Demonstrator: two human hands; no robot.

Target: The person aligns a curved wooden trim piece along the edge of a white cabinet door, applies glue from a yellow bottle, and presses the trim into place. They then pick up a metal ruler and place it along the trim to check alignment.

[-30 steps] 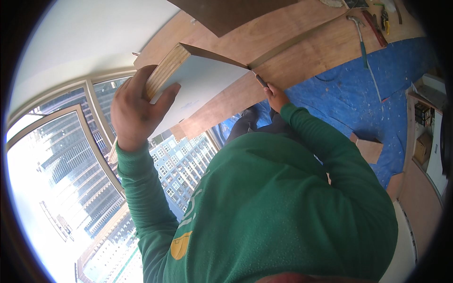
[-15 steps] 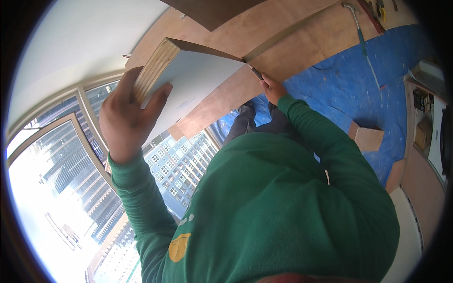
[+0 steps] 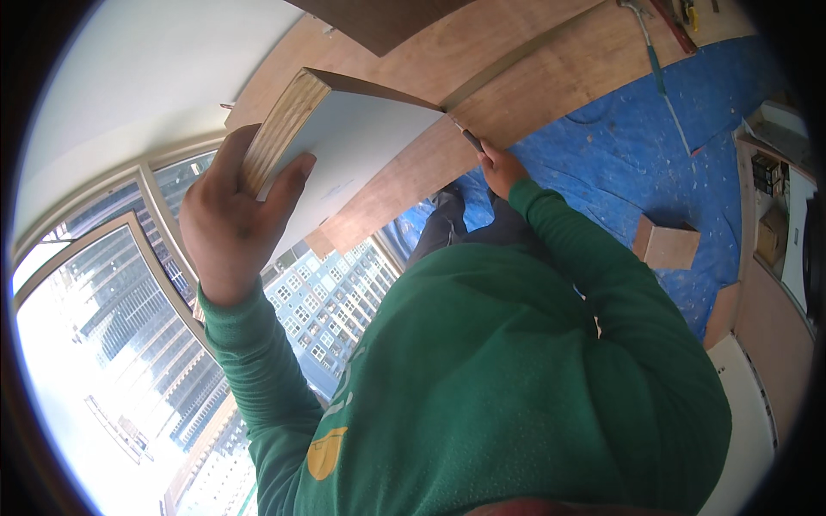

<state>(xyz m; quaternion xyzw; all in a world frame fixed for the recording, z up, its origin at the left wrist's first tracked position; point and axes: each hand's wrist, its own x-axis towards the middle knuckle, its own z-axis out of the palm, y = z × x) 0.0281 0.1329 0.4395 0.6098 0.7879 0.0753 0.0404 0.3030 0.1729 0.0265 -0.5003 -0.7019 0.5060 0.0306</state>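
Observation:
My left hand [image 3: 234,206] grips the near end of a thick panel [image 3: 357,142], thumb on its light grey face and fingers round the layered plywood edge. The panel stands tilted on a wide plywood surface [image 3: 482,82]. At the panel's far corner, my right hand [image 3: 502,168] is closed round a slim, dark-handled hand tool [image 3: 471,139]. The tool's thin tip points at that corner; whether it touches is too small to tell.
A claw hammer [image 3: 656,70] and a red-handled tool [image 3: 674,26] lie at the far right. A wooden block [image 3: 668,244] sits on the blue sheet [image 3: 594,163]. Windows [image 3: 112,318] stand at the left, open shelves [image 3: 774,206] at the right.
My right hand and its tool have shifted very slightly down and right. My left hand keeps its hold on the panel, which stays put.

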